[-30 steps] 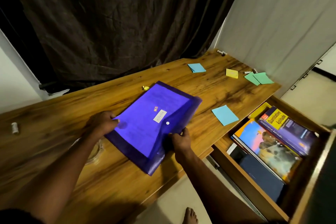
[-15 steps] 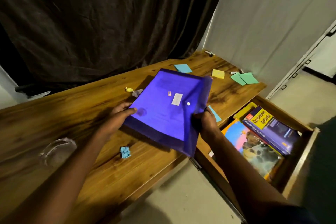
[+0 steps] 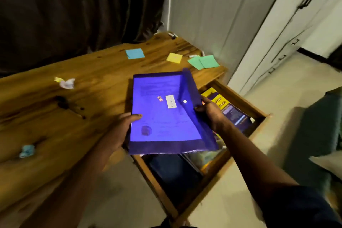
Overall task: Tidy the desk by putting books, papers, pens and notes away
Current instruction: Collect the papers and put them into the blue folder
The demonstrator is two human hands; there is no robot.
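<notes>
A purple plastic folder (image 3: 162, 116) with a snap button hangs in the air over the open wooden drawer (image 3: 259, 114), partly above the desk's right end. My left hand (image 3: 124, 126) grips its left edge, thumb on top. My right hand (image 3: 209, 111) pinches the flap side on the right. Under the folder the drawer holds a yellow-and-purple aptitude book (image 3: 227, 109), a colourful book (image 3: 207, 159) and a dark blue one (image 3: 172, 172). On the wooden desk (image 3: 74, 116) lie a blue note (image 3: 135, 53), a yellow note (image 3: 174, 57) and green notes (image 3: 203, 62).
Crumpled paper lies on the desk: a white and yellow wad (image 3: 65, 82) and a blue wad (image 3: 27, 151). Small markers (image 3: 172, 35) sit at the far corner. A dark curtain (image 3: 74, 5) hangs behind; white cupboard doors (image 3: 286, 24) stand to the right.
Both hands lifted the purple folder off the desk and carried it right, until it hangs above the open drawer. The view swung right with it.
</notes>
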